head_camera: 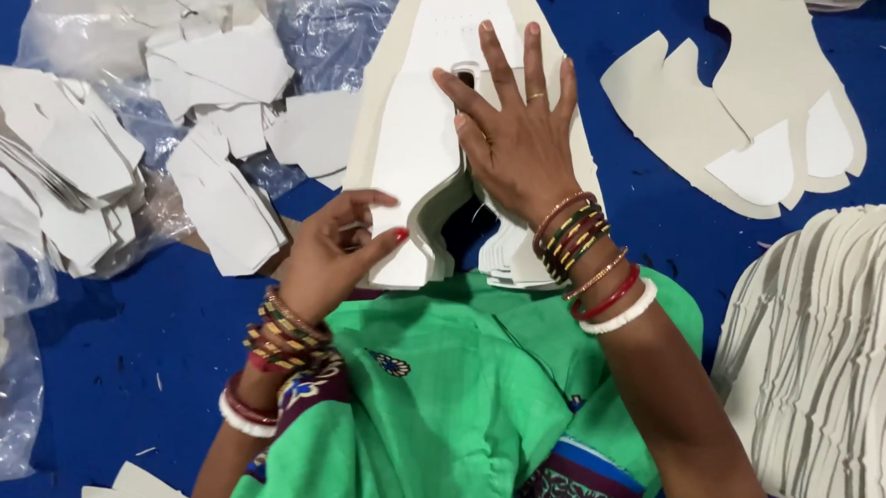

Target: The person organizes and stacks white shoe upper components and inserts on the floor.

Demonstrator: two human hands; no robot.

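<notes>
Left hand (330, 258): my grip clamped, thumb and fingers pinching the lower left edge of the stack (410, 152).
Right hand (513, 139): fingers apart, flat on the stack's right half.
Stack: white cutouts, over my green lap (447, 376).
Around: loose cutouts (753, 120) right, bagged pieces (164, 121) left, blue floor (122, 329).

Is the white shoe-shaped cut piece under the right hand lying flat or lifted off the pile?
Flat. The right hand presses spread fingers on the white cut piece, while the left hand pinches its lower edge.
</notes>
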